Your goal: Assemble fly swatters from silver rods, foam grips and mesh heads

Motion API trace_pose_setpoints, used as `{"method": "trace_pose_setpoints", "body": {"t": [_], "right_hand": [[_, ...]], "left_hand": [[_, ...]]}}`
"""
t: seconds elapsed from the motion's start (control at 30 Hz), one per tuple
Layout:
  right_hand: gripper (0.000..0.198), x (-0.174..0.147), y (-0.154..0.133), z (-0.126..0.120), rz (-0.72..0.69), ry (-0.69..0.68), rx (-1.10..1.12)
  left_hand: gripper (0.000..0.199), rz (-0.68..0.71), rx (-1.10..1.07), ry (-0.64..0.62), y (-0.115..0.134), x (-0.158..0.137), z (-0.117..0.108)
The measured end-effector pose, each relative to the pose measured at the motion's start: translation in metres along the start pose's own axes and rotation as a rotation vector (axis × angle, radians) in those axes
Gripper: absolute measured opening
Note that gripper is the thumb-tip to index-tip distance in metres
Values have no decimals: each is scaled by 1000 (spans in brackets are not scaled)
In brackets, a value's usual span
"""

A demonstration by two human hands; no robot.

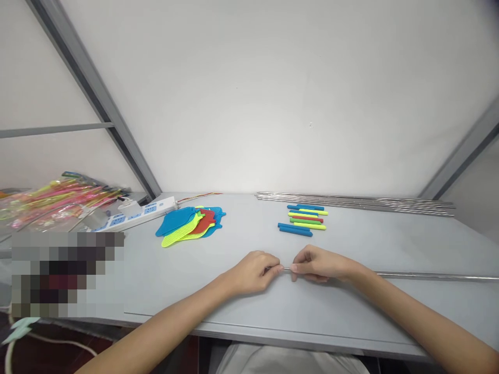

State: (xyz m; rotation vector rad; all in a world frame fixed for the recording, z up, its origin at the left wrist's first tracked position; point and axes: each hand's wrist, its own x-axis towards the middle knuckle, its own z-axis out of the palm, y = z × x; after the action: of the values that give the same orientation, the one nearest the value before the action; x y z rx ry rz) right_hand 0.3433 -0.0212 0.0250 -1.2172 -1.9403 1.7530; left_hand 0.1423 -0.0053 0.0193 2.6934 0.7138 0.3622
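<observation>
Packets (70, 200) of pink and yellow pieces in clear plastic are lying at the far left of a pale grey table (234, 306), with a white power strip (134, 218) slanting beside them. Next, fly-swatter heads (181, 223) in blue, yellow and red are overlapping in a loose pile. Right of the pile and closer to the wearer, the left hand (255, 271) is pinching the thin left end of a slim metal rod (434, 276) between thumb and curled fingers. A short stretch of metal is showing in the narrow gap before the right hand (315, 264), whose thumb and fingertips are also closing on the rod. Beyond this hand, coloured plastic handle tubes (306, 220) are lying in a row, roughly crosswise. Farther right, along the back, a bundle of metal rods (354, 201) is resting near the wall. The held rod's long axis is running sideways, nearly parallel to the table's front edge; most of its length is extending rightward, passing behind the right forearm (405, 306), so the right hand is nearer that long portion.
</observation>
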Motion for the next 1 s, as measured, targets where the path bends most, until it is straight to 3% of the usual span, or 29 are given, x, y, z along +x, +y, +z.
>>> {"method": "trace_pose_setpoints", "body": {"t": [0.53, 0.83, 1.0], "right_hand": [[40, 1, -2, 1, 13, 10, -33], [46, -4, 2, -24, 87, 7, -68], [47, -6, 2, -27, 80, -61, -29]], "left_hand": [[35, -26, 12, -1, -7, 4, -8], [33, -110, 9, 34, -18, 3, -18], [27, -142, -14, 68, -23, 2, -20]]}}
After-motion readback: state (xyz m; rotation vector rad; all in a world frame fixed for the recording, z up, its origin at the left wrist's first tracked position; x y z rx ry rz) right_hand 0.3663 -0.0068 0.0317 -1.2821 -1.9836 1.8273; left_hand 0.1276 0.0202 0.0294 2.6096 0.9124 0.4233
